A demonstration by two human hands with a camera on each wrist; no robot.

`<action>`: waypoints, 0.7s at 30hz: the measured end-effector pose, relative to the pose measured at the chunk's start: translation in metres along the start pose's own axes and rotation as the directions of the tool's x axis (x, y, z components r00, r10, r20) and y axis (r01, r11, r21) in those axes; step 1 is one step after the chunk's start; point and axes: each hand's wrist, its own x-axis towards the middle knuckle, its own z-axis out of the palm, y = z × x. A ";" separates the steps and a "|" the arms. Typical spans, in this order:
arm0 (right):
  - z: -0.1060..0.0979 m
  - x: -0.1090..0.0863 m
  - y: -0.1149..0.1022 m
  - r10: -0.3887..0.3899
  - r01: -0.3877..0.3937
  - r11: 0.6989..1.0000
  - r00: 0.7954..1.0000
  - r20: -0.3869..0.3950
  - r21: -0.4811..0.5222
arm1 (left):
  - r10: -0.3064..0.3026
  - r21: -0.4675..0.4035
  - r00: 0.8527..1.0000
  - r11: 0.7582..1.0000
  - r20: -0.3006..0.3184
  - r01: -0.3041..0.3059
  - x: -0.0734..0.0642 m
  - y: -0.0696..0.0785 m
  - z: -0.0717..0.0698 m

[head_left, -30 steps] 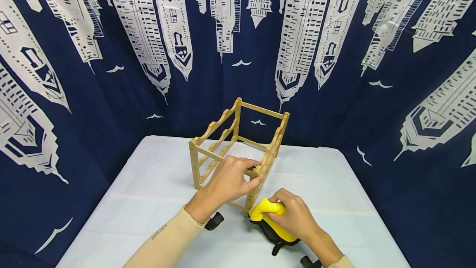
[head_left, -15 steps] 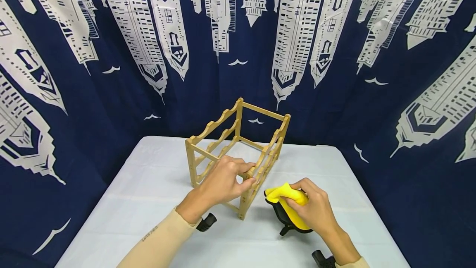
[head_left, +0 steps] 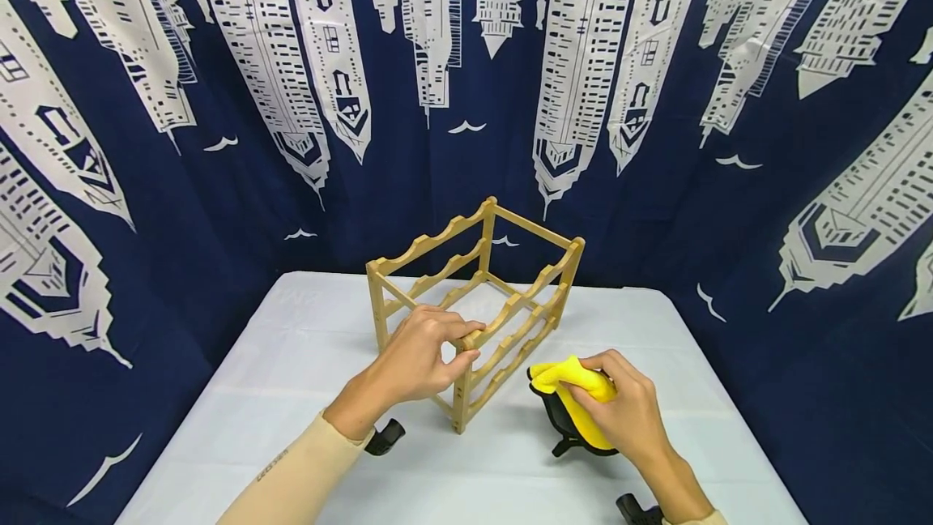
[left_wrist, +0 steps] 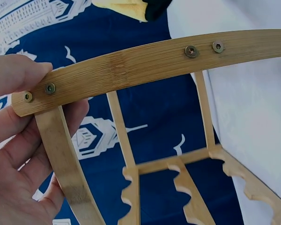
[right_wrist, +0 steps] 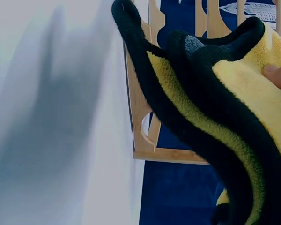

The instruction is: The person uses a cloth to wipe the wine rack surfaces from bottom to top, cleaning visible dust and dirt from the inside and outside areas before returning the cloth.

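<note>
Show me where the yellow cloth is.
In the head view, the yellow cloth is in the right hand, to the right of the wooden wine rack.

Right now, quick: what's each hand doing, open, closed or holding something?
Left hand: holding the wooden rack by its near corner.
Right hand: holding the black-edged yellow cloth, bunched at the top.

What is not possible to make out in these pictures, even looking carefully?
Head view: lettering on the left beige fabric sleeve, too small to read.
Head view: part of the fluffy yellow cloth with black edging, covered by the right hand.
Left wrist view: part of the light-brown wooden rack, cut off by the right and bottom edges.
Right wrist view: most of that hand, cut off by the right edge.
</note>
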 end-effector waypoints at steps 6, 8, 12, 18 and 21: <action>0.001 0.003 -0.003 0.008 -0.008 1.000 1.000 -0.014 0.002 | 0.002 -0.011 1.000 1.000 -0.031 -0.003 -0.008 -0.009 -0.003; 0.001 0.003 -0.003 -0.002 0.002 1.000 1.000 -0.027 0.009 | -0.004 -0.003 1.000 1.000 -0.031 0.003 -0.010 -0.011 -0.004; 0.002 0.004 -0.002 -0.033 0.035 0.999 0.998 -0.059 0.034 | -0.015 0.015 1.000 1.000 -0.022 0.015 -0.014 -0.015 -0.007; 0.004 0.004 -0.002 -0.056 0.060 0.997 0.995 -0.079 0.048 | -0.041 -0.021 0.999 0.999 -0.013 0.040 -0.018 -0.023 -0.013; 0.005 0.005 -0.003 -0.052 0.057 0.997 0.996 -0.075 0.057 | -0.046 -0.037 0.999 0.998 -0.010 0.045 -0.019 -0.027 -0.015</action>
